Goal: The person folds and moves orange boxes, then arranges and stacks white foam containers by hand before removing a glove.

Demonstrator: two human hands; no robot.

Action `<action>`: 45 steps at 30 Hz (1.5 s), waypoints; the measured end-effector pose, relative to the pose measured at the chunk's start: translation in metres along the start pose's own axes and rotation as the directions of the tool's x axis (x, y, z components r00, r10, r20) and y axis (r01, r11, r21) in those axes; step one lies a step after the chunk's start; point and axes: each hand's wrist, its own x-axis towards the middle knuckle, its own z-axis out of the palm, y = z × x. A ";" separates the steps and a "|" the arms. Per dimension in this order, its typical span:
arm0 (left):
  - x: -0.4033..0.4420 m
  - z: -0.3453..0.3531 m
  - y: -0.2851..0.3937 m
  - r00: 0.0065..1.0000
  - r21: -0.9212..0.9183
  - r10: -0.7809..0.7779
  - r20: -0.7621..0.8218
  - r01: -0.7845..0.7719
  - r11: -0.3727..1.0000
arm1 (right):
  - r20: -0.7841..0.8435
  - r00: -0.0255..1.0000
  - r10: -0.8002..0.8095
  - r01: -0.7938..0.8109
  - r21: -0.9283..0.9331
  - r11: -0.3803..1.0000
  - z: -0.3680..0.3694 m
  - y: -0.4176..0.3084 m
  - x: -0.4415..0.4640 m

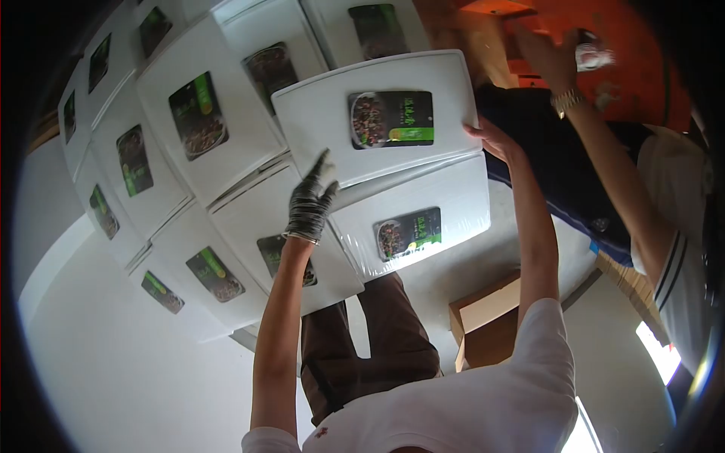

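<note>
A flat white box [310, 98] with a black-and-green food pouch [411, 121] pictured or lying on its top rests tilted above the other boxes. My right hand [495, 140] grips its right edge, thumb on top and the other fingers partly hidden. At its lower left corner is my left hand [310, 200], in a grey-and-white glove, fingers stretched out against the box's edge. Just below lies another white box [468, 200], shiny with clear film, with a similar pouch [408, 234] on it.
Several more white boxes [174, 83] with the same pouches spread across the left and top. An open cardboard box [487, 309] stands on the floor at lower right. Close by on the right, a co-worker's hand [555, 64] with a wristwatch reaches over an orange surface [642, 83].
</note>
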 end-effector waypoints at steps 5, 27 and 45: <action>0.061 -0.029 0.028 0.911 0.858 0.372 -0.177 -0.043 0.512 | 0.165 0.986 -0.011 0.077 -0.398 0.914 -0.026 0.011 0.023; 0.033 -0.040 -0.036 0.980 0.915 0.200 0.016 -0.095 0.393 | -0.455 0.825 0.336 -0.223 0.284 0.933 -0.023 0.151 -0.032; -0.149 -0.117 -0.081 0.942 0.723 -0.105 -0.320 0.314 0.615 | -0.434 0.571 -0.697 0.393 -0.601 0.696 0.001 0.140 -0.020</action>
